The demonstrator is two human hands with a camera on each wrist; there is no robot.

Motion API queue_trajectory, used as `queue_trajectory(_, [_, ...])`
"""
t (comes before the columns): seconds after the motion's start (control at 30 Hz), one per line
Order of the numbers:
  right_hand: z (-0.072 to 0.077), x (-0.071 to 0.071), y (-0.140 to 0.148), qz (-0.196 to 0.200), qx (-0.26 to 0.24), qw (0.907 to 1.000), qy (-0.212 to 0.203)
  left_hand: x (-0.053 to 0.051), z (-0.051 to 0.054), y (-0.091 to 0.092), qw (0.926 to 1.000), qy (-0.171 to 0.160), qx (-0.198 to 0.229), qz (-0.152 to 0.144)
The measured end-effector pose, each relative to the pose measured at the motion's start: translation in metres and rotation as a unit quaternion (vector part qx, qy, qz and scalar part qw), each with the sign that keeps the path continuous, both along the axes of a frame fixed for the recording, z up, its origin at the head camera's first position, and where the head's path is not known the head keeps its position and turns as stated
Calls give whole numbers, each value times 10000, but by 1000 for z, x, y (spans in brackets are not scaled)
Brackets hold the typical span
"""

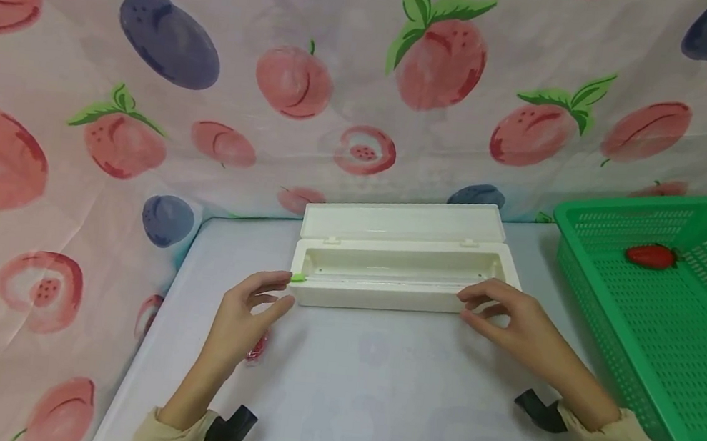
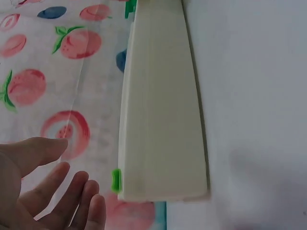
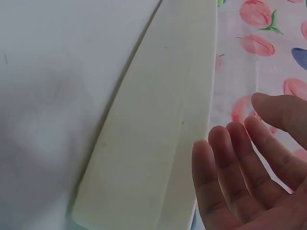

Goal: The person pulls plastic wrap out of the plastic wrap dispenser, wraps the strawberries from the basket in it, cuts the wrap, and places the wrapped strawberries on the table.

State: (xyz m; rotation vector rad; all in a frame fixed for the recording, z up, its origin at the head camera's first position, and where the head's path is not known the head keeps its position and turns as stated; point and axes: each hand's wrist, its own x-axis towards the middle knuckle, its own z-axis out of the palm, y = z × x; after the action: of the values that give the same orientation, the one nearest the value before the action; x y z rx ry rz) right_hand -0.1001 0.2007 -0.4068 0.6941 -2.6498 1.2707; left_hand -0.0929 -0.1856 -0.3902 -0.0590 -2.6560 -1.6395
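Observation:
A long white box (image 1: 384,299) lies across the table with its lid (image 1: 402,220) tilted back against the patterned cloth; its inside shows no contents. At the box's left front corner is a small green tab (image 1: 298,278), also visible in the left wrist view (image 2: 116,180). The left hand (image 1: 248,317) is beside that corner, fingers apart and slightly bent, holding nothing. Near the right front corner is the right hand (image 1: 511,320), fingers relaxed and empty. In the right wrist view, that hand (image 3: 254,177) is beside the box's side (image 3: 139,129).
On the right stands a green perforated basket (image 1: 601,325) holding a red strawberry-like item (image 1: 650,256). A small red item in clear wrapping (image 1: 257,348) lies by the left wrist. Fruit-patterned cloth (image 1: 236,43) hangs behind and to the left of the white table surface (image 1: 374,395).

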Motion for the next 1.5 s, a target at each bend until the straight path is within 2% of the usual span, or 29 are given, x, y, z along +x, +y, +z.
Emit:
queue_trajectory(0.2, [4,-7,-5,33,-17,9993,366,-8,0,20,9978,382,135,-531])
queue_trajectory(0.37, [7,-12,-10,-154,209,9975,654,-18,-3,39,9934,601,270,-937])
queue_trajectory(0.5, [8,-14,-14,-293,352,9958,789,-27,-5,54,9903,686,348,-1154])
queue_trajectory(0.6, [8,-17,-15,-376,458,9944,874,-34,-6,62,9894,780,109,-1223])
queue_trajectory(0.7, [8,-21,-16,-410,684,9916,1023,-41,-7,68,9859,963,-431,-1301])
queue_trajectory(0.83, [8,-28,-17,-343,1048,9842,1383,-49,-5,76,9734,1109,-1389,-1445])
queue_trajectory(0.93, [6,-33,-18,-309,1195,9793,1606,-54,-5,82,9654,1074,-1781,-1575])
queue_trajectory(1.03, [4,-37,-19,-338,1245,9786,1603,-59,-5,87,9635,1019,-1829,-1669])
queue_trajectory(1.3, [5,-45,-22,-313,1409,9821,1211,-70,-7,96,9628,1016,-1752,-1787])
queue_trajectory(1.5, [6,-50,-22,-272,1602,9774,1354,-76,-8,101,9640,959,-1642,-1861])
